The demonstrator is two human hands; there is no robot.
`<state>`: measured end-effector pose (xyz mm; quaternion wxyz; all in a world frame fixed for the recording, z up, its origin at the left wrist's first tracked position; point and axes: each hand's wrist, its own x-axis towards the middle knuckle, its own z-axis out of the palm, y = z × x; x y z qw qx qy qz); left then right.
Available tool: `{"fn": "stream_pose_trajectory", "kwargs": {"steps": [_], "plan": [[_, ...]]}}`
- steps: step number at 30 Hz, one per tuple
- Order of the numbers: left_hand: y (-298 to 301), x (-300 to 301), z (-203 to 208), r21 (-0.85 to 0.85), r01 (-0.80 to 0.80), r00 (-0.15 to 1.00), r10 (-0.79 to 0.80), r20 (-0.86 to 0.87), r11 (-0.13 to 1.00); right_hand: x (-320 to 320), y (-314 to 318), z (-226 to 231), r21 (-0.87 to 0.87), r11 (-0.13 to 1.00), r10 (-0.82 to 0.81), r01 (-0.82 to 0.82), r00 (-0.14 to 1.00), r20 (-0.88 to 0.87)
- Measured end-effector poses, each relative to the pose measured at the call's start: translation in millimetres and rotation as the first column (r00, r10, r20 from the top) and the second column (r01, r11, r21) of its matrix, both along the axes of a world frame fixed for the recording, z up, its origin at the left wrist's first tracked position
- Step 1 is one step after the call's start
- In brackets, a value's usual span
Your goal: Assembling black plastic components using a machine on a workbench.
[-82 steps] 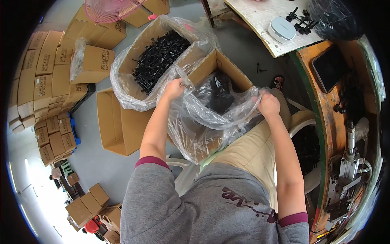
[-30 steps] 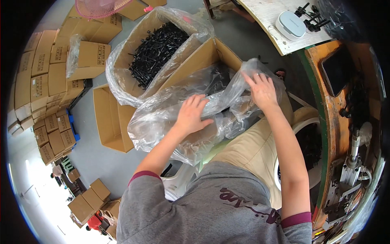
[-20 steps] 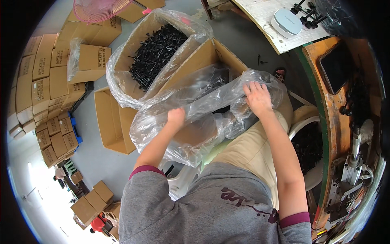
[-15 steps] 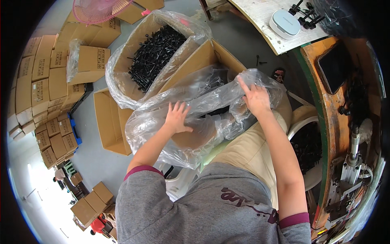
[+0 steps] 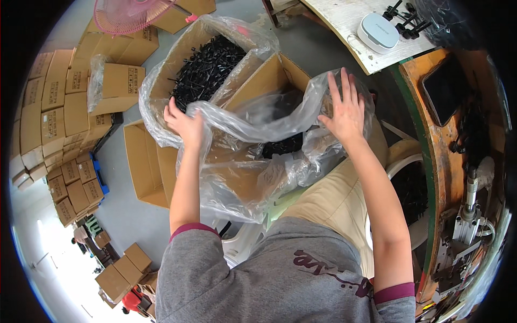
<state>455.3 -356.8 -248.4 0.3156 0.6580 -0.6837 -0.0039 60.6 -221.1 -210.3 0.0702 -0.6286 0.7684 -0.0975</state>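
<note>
A clear plastic liner bag (image 5: 253,126) hangs over a cardboard box (image 5: 267,76) in front of me, with small black parts (image 5: 284,146) showing through its opening. My left hand (image 5: 186,128) is curled on the bag's gathered edge at the left, beside the neighbouring box of parts. On the right, my right hand (image 5: 346,112) lies against the film with its fingers stretched and spread. Between the two hands the film's edge sags in a loose band. Some of the parts beneath it are veiled by the plastic.
Another lined box, heaped with black pin-like parts (image 5: 207,70), stands just beyond. An open carton (image 5: 142,167) is at the left, near stacked cartons (image 5: 54,118). At the right, a workbench (image 5: 417,81) carries a tablet-like device (image 5: 446,89); a white tub of black parts (image 5: 410,188) sits below.
My left hand has moved up and away to the left, drawing the film edge with it. My right hand has shifted slightly and spread its fingers. More black parts show in the opening.
</note>
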Motion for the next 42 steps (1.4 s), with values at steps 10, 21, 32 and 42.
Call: {"fn": "stream_pose_trajectory", "kwargs": {"steps": [10,21,32,42], "plan": [[71,-45,-12,0.725,0.503,0.295,-0.881,0.369,0.472,23,25,-38,0.412,0.72,0.617,-0.558,0.787,-0.013],[-46,-75,-40,0.263,0.203,0.9,-0.074,-0.429,0.943,17,12,-77,0.04,0.999,-0.008,-0.008,0.921,0.39],[-37,-104,-82,0.684,0.555,0.739,0.096,-0.667,0.473,-25,-48,-31,-0.12,0.971,-0.016,0.209,0.556,0.831],[2,-84,-77,0.666,0.585,0.319,0.624,-0.713,0.462,-18,-73,-5,-0.411,0.903,0.214,-0.127,0.961,0.175]]}}
